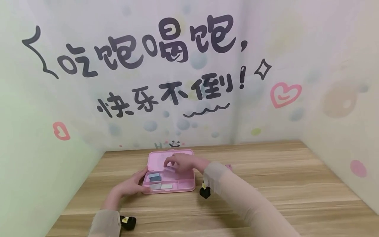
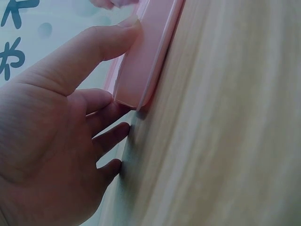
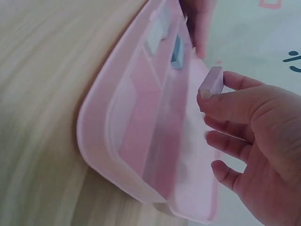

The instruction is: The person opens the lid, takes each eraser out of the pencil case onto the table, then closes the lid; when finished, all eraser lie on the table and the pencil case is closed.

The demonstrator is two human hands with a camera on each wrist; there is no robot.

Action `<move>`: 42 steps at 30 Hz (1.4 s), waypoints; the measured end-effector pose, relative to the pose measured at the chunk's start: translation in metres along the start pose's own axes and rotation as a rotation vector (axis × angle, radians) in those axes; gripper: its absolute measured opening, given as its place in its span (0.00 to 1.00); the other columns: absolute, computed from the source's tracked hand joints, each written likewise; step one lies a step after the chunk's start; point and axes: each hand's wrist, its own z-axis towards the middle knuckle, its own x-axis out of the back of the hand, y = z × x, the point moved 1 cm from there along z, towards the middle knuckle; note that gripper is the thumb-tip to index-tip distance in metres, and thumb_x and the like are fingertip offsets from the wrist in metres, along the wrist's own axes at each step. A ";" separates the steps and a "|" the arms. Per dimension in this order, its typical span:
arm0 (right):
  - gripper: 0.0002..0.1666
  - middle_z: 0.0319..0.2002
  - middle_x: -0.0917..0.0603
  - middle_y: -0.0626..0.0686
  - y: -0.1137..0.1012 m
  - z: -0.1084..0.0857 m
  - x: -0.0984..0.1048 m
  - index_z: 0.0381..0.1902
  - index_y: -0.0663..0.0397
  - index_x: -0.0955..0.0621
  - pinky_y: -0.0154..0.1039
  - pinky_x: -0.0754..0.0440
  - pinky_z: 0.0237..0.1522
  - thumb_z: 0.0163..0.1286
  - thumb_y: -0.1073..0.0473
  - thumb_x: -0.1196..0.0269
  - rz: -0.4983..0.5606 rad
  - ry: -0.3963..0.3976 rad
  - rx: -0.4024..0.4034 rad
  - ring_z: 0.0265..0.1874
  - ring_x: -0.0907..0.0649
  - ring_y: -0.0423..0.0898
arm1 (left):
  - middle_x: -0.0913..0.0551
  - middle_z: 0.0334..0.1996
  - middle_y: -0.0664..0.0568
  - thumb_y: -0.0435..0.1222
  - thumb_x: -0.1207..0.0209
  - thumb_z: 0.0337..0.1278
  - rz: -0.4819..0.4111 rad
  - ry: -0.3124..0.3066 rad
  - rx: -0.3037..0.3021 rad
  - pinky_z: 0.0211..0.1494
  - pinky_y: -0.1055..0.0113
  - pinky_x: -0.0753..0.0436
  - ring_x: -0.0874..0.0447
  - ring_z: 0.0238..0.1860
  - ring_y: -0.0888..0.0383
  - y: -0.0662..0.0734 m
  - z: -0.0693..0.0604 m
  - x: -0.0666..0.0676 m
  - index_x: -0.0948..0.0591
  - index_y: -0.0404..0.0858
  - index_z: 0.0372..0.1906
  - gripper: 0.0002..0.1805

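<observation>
A pink case (image 1: 186, 189) lies with its lid folded back on the wooden table. Inside its left part are blue-grey blocks (image 1: 155, 179) in the rear compartment and whitish blocks (image 1: 166, 186) in the front one. My left hand (image 1: 130, 186) holds the case's left end, thumb on the front corner and fingers at the back, as the left wrist view (image 2: 61, 117) also shows. My right hand (image 1: 184, 162) is above the case; in the right wrist view its thumb and index finger pinch a small pale pinkish block (image 3: 211, 82). The front right compartment (image 3: 140, 122) holds nothing visible.
Behind the right forearm a small pink item (image 1: 228, 166) lies on the table (image 1: 266, 171). A white printed backdrop (image 1: 148, 75) stands along the table's back edge, with pale walls at both sides. Black devices (image 1: 205, 191) are strapped at both wrists.
</observation>
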 end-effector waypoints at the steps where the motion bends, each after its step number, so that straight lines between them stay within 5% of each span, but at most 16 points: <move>1: 0.25 0.48 0.21 0.47 0.001 -0.002 0.001 0.58 0.38 0.23 0.34 0.26 0.50 0.66 0.68 0.42 0.028 0.001 0.000 0.46 0.23 0.41 | 0.51 0.73 0.32 0.50 0.30 0.46 0.000 0.000 0.001 0.67 0.35 0.48 0.53 0.72 0.34 0.000 0.000 0.000 0.51 0.35 0.77 0.58; 28: 0.28 0.40 0.20 0.49 0.015 -0.040 0.017 0.55 0.49 0.25 0.33 0.23 0.42 0.60 0.77 0.41 0.284 0.017 -0.044 0.38 0.22 0.42 | 0.54 0.73 0.29 0.49 0.30 0.48 0.012 -0.015 -0.019 0.67 0.34 0.50 0.58 0.72 0.31 -0.002 0.000 0.000 0.53 0.34 0.76 0.58; 42: 0.25 0.37 0.20 0.49 0.038 -0.079 0.023 0.54 0.49 0.25 0.38 0.23 0.39 0.60 0.71 0.35 0.425 0.092 -0.122 0.36 0.23 0.45 | 0.54 0.73 0.28 0.48 0.30 0.48 0.013 -0.021 -0.035 0.67 0.33 0.51 0.58 0.72 0.30 0.001 -0.002 0.000 0.53 0.33 0.76 0.58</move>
